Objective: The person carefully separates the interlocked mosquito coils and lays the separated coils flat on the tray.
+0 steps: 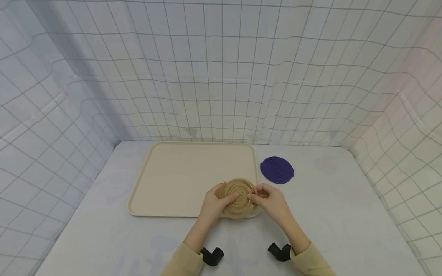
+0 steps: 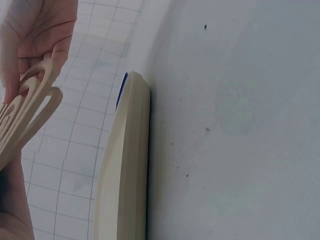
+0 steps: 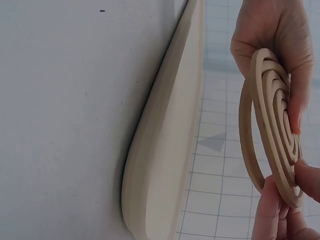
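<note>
Both hands hold a beige coiled spiral mat (image 1: 238, 188), raised over the front right corner of a cream tray (image 1: 193, 165). On its left edge the left hand (image 1: 211, 204) grips it, thumb lying across the coils. The right hand (image 1: 271, 201) pinches the right edge between thumb and fingers. Seen edge-on in the right wrist view, the mat (image 3: 270, 115) has a strand standing away from the other coils as a loose loop. Part of the fingers is hidden behind the mat.
A purple spiral mat (image 1: 277, 170) lies on the white table (image 1: 331, 207), just right of the tray. White walls with a grid netting (image 1: 224, 84) enclose the table at the back and sides. Black wrist devices (image 1: 212, 256) sit at both cuffs.
</note>
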